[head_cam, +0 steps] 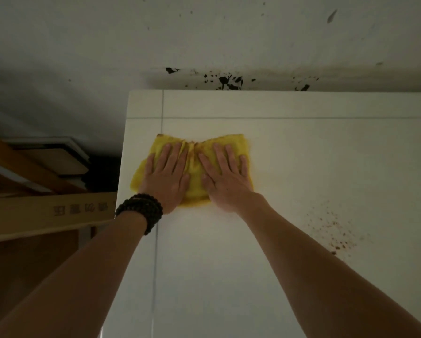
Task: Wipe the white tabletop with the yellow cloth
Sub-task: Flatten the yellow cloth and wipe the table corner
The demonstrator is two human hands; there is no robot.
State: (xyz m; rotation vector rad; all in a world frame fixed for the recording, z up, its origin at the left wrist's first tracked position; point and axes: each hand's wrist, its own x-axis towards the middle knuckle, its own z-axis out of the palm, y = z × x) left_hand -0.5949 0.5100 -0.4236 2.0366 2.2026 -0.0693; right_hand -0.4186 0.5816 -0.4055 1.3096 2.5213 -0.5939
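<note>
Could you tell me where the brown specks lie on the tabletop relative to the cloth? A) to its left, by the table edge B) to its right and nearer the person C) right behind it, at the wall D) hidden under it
B: the specks are scattered on the tabletop right of the cloth and closer to the person, beyond the right hand.

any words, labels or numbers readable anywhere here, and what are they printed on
Cardboard box left of the white tabletop: one row of dark printed characters, seen upside down and too blurred to read.
Yellow cloth, tabletop and beaded bracelet: no text visible.
Nothing else carries readable writing.
</note>
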